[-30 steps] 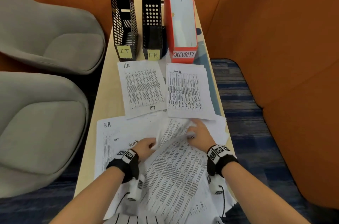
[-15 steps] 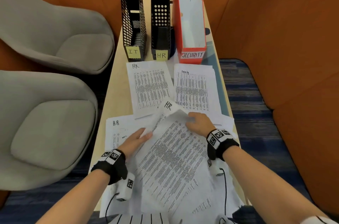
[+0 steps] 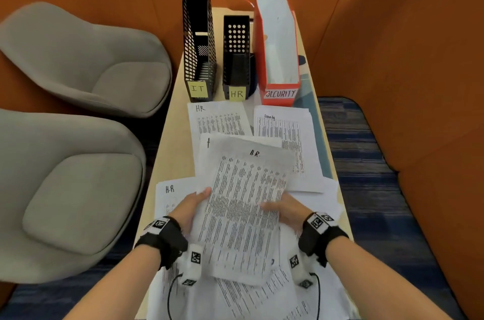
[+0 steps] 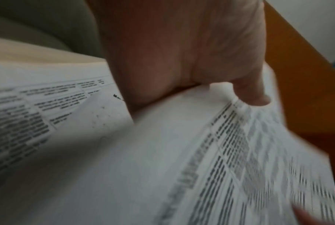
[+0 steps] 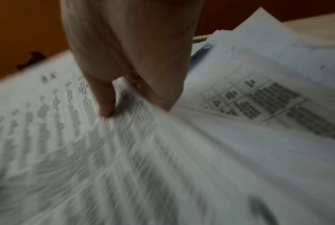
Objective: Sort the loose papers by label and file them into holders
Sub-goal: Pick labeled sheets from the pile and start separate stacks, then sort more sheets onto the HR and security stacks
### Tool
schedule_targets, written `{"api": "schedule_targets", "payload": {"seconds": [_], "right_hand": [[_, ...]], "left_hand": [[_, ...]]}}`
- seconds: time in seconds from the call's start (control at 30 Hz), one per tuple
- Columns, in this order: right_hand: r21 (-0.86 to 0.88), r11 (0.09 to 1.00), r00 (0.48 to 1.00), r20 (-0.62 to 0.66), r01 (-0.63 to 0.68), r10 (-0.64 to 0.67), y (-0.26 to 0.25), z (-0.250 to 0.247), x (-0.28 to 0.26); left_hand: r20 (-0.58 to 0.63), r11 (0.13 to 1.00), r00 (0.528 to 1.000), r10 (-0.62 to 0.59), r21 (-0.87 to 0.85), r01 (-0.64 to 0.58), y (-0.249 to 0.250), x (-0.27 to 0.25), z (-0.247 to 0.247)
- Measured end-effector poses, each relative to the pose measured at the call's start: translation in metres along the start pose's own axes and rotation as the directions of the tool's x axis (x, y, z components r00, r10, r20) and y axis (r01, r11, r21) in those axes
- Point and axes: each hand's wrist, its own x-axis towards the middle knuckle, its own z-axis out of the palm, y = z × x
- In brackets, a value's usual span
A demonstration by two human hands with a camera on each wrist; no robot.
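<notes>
You have an HR sheet point(image 3: 243, 204) lifted clear of the table point(image 3: 170, 152), your left hand point(image 3: 191, 212) pinching its left edge and your right hand point(image 3: 285, 211) pinching the right edge, thumbs on the printed face. It hangs over the loose heap point(image 3: 309, 293) near you and partly covers the two sorted stacks ahead.

By my reading you're mid-sort, with no filing started. An HR stack point(image 3: 217, 120) lies in front of the HR holder point(image 3: 237, 58), a Security stack point(image 3: 285, 136) in front of the Security holder point(image 3: 277, 44), and no IT stack shows before the IT holder point(image 3: 199, 44). The black holders look empty; the red one shows white inside, possibly its lining, though I can't be sure from here. Another HR sheet point(image 3: 170, 196) and plenty of unsorted pages remain.

The sheets are thin, limp printer paper, dense with tables, bowing between your thumbs. The IT holder is rigid black mesh, the HR one perforated black plastic, the Security one a smooth red box.
</notes>
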Motion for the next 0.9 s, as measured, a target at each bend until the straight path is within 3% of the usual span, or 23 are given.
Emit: {"api": "schedule_targets", "payload": {"seconds": [0.1, 0.17, 0.2, 0.23, 0.3, 0.37, 0.43, 0.47, 0.53, 0.73, 0.83, 0.9], "right_hand": [[0.158, 0.981, 0.979, -0.188, 0.111, -0.081, 0.005, 0.000, 0.024], [0.235, 0.955, 0.946, -0.308, 0.181, -0.103, -0.020, 0.004, 0.019], [0.208, 0.955, 0.941, -0.307, 0.211, -0.141, -0.031, 0.005, 0.018], [0.112, 0.965, 0.939, -0.283, 0.236, -0.196, -0.041, 0.006, 0.016], [-0.239, 0.947, 0.930, -0.248, 0.214, -0.273, -0.050, 0.004, 0.016], [-0.638, 0.763, 0.957, -0.142, 0.107, -0.253, -0.045, -0.003, 0.017], [-0.852, 0.522, 0.990, -0.040, 0.039, -0.138, -0.026, -0.010, 0.022], [-0.894, 0.448, 0.994, -0.023, 0.027, -0.106, -0.018, -0.010, 0.022], [-0.922, 0.386, 0.994, -0.029, 0.013, -0.103, -0.010, -0.009, 0.023], [-0.939, 0.337, 0.980, -0.131, -0.074, -0.149, -0.012, -0.003, 0.018], [-0.944, 0.292, 0.939, -0.232, -0.153, -0.256, -0.004, 0.001, 0.010], [-0.957, 0.230, 0.917, -0.244, -0.176, -0.315, 0.003, 0.002, 0.006]], "left_hand": [[0.072, 0.997, 0.997, -0.042, 0.067, 0.037, 0.000, -0.002, 0.010], [0.072, 0.951, 0.997, -0.020, 0.310, -0.003, -0.002, -0.003, 0.013], [0.024, 0.911, 1.000, 0.015, 0.412, -0.024, -0.001, -0.002, 0.011], [-0.033, 0.897, 0.997, 0.067, 0.439, -0.046, 0.000, 0.002, 0.008], [-0.183, 0.919, 0.969, 0.167, 0.386, -0.085, 0.006, 0.015, -0.001], [-0.321, 0.930, 0.921, 0.223, 0.354, -0.102, 0.019, 0.026, -0.009], [-0.383, 0.937, 0.898, 0.217, 0.340, -0.082, 0.033, 0.040, -0.017], [-0.396, 0.932, 0.895, 0.207, 0.357, -0.058, 0.043, 0.047, -0.020], [-0.408, 0.912, 0.891, 0.201, 0.410, -0.018, 0.060, 0.061, -0.020], [-0.416, 0.862, 0.891, 0.183, 0.503, 0.058, 0.092, 0.091, -0.006], [-0.519, 0.851, 0.813, 0.265, 0.522, 0.056, 0.083, 0.096, -0.003], [-0.596, 0.830, 0.755, 0.274, 0.543, 0.127, 0.069, 0.092, -0.004]]}}
